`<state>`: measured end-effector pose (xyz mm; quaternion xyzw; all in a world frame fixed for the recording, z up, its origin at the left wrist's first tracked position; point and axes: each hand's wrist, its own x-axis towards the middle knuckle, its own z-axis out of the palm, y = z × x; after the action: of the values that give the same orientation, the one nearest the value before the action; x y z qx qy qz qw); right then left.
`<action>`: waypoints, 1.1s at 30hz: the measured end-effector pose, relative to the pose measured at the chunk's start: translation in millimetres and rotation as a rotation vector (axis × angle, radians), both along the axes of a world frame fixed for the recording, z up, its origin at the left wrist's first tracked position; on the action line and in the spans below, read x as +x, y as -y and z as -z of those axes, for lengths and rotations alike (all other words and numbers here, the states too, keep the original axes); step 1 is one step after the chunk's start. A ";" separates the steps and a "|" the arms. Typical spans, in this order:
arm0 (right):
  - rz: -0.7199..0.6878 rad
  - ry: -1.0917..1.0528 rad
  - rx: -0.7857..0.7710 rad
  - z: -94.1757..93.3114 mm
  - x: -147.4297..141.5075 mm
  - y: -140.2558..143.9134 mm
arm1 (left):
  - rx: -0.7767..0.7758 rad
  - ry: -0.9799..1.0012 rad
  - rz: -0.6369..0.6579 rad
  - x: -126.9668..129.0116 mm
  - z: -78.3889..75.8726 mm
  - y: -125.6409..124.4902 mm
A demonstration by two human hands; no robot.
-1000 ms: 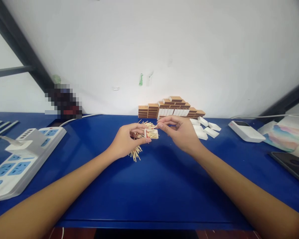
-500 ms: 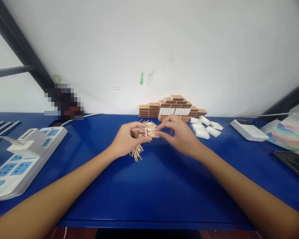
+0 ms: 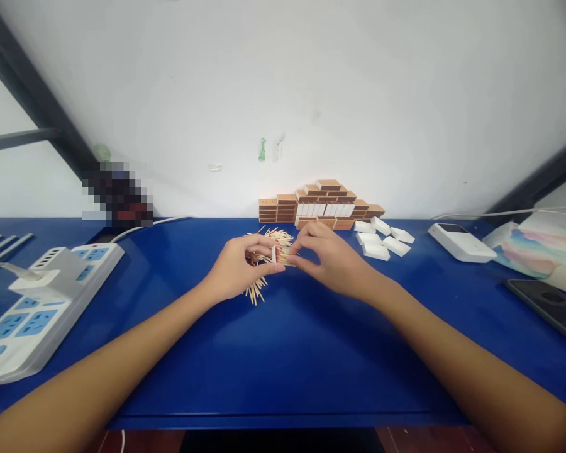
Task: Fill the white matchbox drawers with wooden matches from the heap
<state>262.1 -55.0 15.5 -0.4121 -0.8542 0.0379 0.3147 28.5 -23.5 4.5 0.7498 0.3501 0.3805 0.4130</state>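
Note:
Between thumb and fingers, my left hand grips a small white matchbox tray by its left end. Matches lie in the tray, some with red heads. My right hand is at the tray's right end, its thumb and forefinger closed on matches there; how many they pinch I cannot tell. Under and behind my left hand spreads a loose heap of matches, partly hidden by the fingers.
Brown matchboxes are stacked against the wall. Several white matchbox trays lie to their right. A white device and a dark phone sit on the right of the blue table; a power strip is on the left.
My right fingertips have moved in closer over the matches in the tray, and the tray looks tilted differently. The whole view has shifted slightly.

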 end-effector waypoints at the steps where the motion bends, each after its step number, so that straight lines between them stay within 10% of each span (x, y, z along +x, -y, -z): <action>1: 0.001 -0.006 0.007 -0.4 -1.1 0.8 | -0.004 0.001 -0.004 -0.4 0.2 -0.3; 22: 0.124 -0.070 0.108 -6.2 6.5 -2.2 | -0.159 0.185 -0.115 -8.6 -4.3 -15.4; 33: 0.309 0.066 -0.297 27.3 14.4 -32.7 | -0.103 0.132 -0.170 -13.8 -2.5 -25.4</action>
<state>276.5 -22.4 -11.8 -0.5809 -0.7758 0.1014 0.2246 14.7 1.8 6.9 0.6685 0.4037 0.4441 0.4392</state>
